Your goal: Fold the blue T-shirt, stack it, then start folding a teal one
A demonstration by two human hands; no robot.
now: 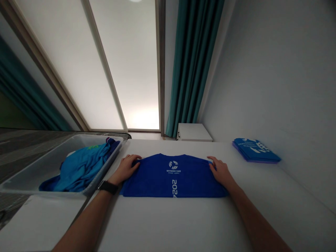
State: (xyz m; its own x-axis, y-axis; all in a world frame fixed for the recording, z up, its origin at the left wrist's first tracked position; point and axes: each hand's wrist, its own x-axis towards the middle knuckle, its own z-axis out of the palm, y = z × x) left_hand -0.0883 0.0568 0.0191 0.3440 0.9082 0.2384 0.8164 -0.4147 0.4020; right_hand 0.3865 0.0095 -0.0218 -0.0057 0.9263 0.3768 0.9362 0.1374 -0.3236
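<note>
A blue T-shirt (157, 178) lies folded across the white table in front of me, with a white round logo and "2024" printed on it. At its left shoulder is my left hand (127, 168), wearing a black watch on the wrist; the thumb rests on the cloth and the fingers curl at the edge. My right hand (221, 171) grips the opposite shoulder the same way, thumb on top and fingers at the far edge. The fingertips under the cloth are partly hidden.
To the left stands a translucent plastic bin (23, 175) holding crumpled blue clothes (81, 166). A stack of folded blue shirts (254, 149) sits at the table's right, near the wall. Beyond the white table (168, 224) are a small white cabinet (194, 132) and teal curtains (194, 63).
</note>
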